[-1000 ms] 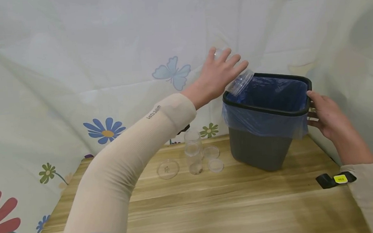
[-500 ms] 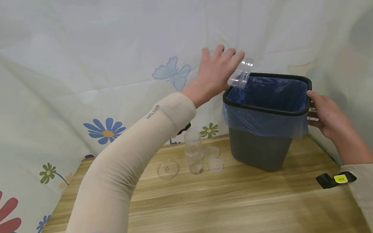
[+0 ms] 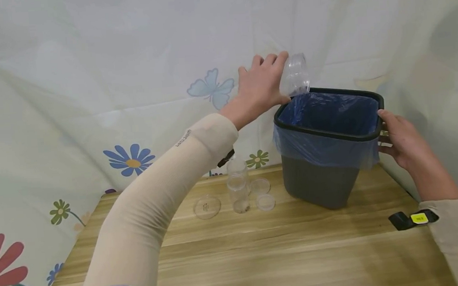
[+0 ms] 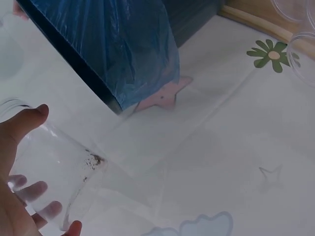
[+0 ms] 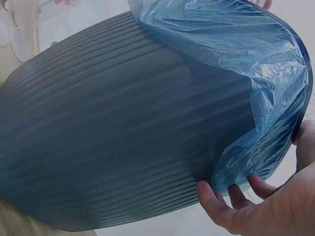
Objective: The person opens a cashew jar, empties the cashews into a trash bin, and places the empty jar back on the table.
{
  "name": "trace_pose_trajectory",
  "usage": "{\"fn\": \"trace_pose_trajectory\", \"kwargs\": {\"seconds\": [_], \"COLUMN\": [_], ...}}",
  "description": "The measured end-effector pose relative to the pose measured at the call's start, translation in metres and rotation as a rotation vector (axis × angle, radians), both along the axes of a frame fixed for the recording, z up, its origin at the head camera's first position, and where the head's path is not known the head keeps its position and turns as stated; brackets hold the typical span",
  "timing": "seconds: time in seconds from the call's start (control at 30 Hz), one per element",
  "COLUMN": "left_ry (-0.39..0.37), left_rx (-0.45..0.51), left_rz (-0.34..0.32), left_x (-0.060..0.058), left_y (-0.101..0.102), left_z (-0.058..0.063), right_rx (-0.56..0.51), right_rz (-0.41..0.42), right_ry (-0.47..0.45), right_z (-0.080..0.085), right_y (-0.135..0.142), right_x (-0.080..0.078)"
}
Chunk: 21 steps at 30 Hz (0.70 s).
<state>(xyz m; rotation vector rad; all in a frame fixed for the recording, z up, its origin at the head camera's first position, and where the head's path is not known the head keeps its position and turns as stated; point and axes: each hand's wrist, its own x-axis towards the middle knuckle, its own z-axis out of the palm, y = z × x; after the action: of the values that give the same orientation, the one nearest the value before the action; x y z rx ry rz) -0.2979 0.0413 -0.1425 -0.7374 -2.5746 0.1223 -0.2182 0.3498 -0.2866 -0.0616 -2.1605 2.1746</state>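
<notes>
My left hand (image 3: 262,81) grips a clear plastic jar (image 3: 297,72), tipped with its mouth toward the bin. In the left wrist view, dark specks cling near the base of the jar (image 4: 59,152), and the curled fingers show through its wall. Below it stands a grey trash bin (image 3: 320,183) with a black rim, lined with a thin blue bag (image 3: 325,149). On the bin's right side, my right hand (image 3: 402,144) holds the rim, thumb at the top edge. In the right wrist view, its fingertips (image 5: 209,191) press against the outer wall and bag.
Two clear jars (image 3: 238,195) stand one behind the other on the wooden table (image 3: 284,254); the front one has dark bits at its bottom. Around them lie clear lids (image 3: 207,206). A patterned cloth backdrop (image 3: 148,69) hangs behind the table.
My left hand has turned the jar further over above the bin's left side, raising its base. Jar and wrist have rotated. The right hand and bin have stayed in place.
</notes>
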Motion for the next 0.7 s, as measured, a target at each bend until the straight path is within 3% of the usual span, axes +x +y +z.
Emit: {"fn": "trace_pose_trajectory", "kwargs": {"seconds": [0.2,0.43,0.7], "left_ry": [-0.056,-0.187,-0.251], "left_rx": [0.085,0.317,0.529], "left_rz": [-0.010,-0.071,-0.165], "left_x": [-0.002,-0.007,-0.013], "left_y": [-0.004,-0.015,-0.031], "left_z": [0.001,-0.002,-0.012], "right_rx": [0.015,0.058,0.038], "right_rz": [-0.003,-0.009,-0.024], "right_ry": [-0.003,-0.009,-0.029], "right_z": [0.000,0.002,0.002], "right_y": [0.001,0.000,0.001], "right_x": [0.000,-0.001,-0.001]}}
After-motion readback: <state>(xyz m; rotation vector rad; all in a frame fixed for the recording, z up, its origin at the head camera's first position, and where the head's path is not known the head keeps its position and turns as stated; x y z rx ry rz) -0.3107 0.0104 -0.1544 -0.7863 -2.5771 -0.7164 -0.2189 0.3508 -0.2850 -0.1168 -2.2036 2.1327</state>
